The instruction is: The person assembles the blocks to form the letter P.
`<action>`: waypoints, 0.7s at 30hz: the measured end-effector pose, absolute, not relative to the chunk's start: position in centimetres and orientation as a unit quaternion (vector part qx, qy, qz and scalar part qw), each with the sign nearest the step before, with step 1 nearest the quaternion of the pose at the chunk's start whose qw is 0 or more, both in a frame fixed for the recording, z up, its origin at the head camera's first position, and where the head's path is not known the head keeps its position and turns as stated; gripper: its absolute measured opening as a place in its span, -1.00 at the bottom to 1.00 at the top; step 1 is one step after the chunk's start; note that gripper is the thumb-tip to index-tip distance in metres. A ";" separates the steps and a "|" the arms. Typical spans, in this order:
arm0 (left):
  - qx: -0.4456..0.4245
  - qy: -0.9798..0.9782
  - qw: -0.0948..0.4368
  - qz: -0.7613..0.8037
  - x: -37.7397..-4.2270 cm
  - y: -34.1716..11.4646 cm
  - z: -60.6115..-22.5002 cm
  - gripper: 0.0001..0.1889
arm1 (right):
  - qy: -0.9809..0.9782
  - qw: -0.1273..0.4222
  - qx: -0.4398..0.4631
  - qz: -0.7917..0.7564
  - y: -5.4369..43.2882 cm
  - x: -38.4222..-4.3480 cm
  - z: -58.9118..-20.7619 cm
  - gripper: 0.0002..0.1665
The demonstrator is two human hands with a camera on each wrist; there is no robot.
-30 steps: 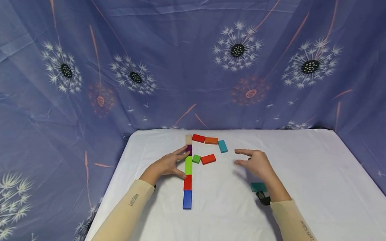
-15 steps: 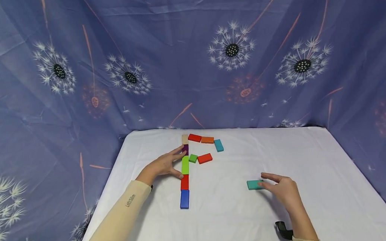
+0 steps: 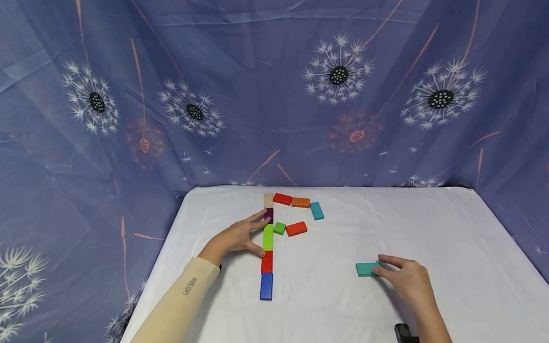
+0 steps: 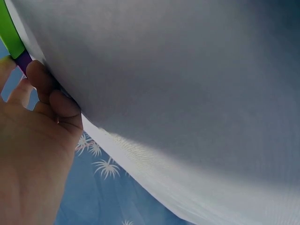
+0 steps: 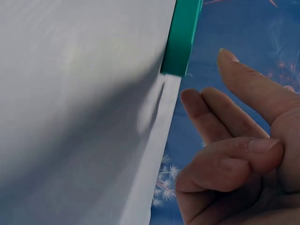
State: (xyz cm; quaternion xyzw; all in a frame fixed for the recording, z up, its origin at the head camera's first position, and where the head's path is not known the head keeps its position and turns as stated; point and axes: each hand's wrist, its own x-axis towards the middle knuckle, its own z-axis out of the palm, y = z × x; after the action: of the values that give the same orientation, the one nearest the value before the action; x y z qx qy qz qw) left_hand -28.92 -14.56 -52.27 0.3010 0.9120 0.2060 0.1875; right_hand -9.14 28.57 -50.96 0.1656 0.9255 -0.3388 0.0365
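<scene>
In the head view my left hand (image 3: pixel 235 237) spans a column of flat blocks from its left side, thumb and fingers spread. Its fingertips touch the purple block (image 3: pixel 269 215), and the thumb tip rests at the border of the lime block (image 3: pixel 268 238) and the lower red block (image 3: pixel 266 262). The left wrist view shows fingers beside the purple block (image 4: pixel 23 61). My right hand (image 3: pixel 410 281) is at the right end of a teal block (image 3: pixel 367 269), thumb and forefinger apart. In the right wrist view a gap separates the fingers from the teal block (image 5: pixel 182 37).
A blue block (image 3: pixel 266 287) ends the column at the front, a beige one (image 3: pixel 268 200) at the back. Right of it lie a red block (image 3: pixel 283 198), an orange one (image 3: pixel 300 202), a light-blue one (image 3: pixel 317 210), a small green one (image 3: pixel 279 228) and another red one (image 3: pixel 296 229).
My right hand has moved toward the front right, from beside the light-blue block to the teal block. The left hand stays on the column, and the blocks keep their places.
</scene>
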 end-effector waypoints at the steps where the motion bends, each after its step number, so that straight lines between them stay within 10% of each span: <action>1: 0.300 0.912 0.187 0.208 -28.9 -14.5 -52.3 0.21 | 0.928 0.031 0.169 -0.331 28.7 -9.0 -50.9 -0.36; 21: 0.290 0.914 0.195 0.207 -28.9 -14.3 -52.2 0.20 | 0.933 0.063 0.134 -0.329 27.2 -9.6 -52.1 -0.29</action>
State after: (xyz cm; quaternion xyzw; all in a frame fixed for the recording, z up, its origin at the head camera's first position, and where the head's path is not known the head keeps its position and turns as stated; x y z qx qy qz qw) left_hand -28.88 -14.34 -52.21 0.2904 0.9136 0.2069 0.1954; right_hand -9.61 27.24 -52.08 0.1342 0.9327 -0.3286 0.0634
